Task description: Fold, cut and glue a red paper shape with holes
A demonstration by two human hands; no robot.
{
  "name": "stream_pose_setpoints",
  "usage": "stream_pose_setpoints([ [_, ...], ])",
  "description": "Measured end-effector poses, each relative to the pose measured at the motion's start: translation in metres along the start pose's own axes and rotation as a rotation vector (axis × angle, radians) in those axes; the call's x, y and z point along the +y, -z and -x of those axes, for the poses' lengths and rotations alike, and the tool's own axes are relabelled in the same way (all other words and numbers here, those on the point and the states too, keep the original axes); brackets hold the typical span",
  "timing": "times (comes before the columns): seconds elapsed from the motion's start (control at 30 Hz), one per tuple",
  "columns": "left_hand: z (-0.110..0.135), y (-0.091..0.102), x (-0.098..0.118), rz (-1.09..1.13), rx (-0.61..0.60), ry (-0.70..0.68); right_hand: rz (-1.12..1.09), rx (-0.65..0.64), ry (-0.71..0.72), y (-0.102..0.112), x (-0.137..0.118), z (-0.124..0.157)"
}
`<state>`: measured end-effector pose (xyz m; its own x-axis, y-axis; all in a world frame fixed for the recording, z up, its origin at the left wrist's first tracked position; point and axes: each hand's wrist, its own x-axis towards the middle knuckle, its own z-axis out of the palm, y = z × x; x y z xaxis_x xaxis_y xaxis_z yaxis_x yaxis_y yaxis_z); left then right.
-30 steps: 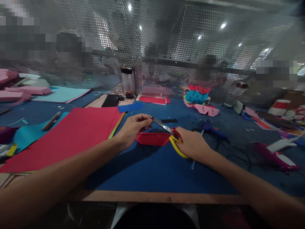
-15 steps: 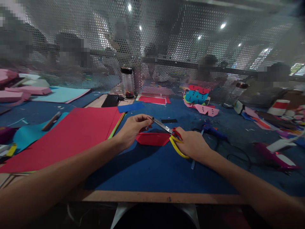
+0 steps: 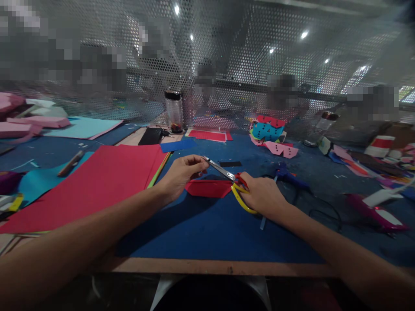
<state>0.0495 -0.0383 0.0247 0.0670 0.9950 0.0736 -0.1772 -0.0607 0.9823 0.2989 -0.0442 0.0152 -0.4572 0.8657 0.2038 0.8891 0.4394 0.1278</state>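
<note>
My right hand (image 3: 261,194) grips a pair of scissors (image 3: 223,169) by its red and yellow handles, with the blades pointing up and left. Their tips meet the fingers of my left hand (image 3: 184,172), which are closed in a pinch. Whatever lies between those fingertips is too small to make out. Just below the blades rests a folded red paper piece (image 3: 209,188) on the blue mat (image 3: 207,233). Behind the scissors lies a small black strip (image 3: 231,164).
Large red sheets (image 3: 110,181) lie at left. A blue glue gun (image 3: 292,178) with its cord and a magenta glue gun (image 3: 376,211) are at right. Pink and blue paper cutouts (image 3: 269,131), a glass jar (image 3: 174,112) and a black phone-like object (image 3: 151,136) stand or lie farther back.
Both hands and the scissors stay almost in the same place. The blades look slightly shifted at the left fingertips. People behind the perforated screen have moved a little.
</note>
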Motion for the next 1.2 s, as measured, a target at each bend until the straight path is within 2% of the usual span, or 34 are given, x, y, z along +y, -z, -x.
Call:
stream_pose_setpoints([
  [0.67, 0.0002, 0.0016, -0.0007, -0.009, 0.005, 0.025, -0.004, -0.075, -0.040, 0.0061, -0.0020, -0.0011],
  [1.2, -0.0005, 0.0014, -0.0003, -0.026, 0.001, 0.010, -0.014, -0.089, -0.001, 0.0008, 0.0005, -0.0016],
])
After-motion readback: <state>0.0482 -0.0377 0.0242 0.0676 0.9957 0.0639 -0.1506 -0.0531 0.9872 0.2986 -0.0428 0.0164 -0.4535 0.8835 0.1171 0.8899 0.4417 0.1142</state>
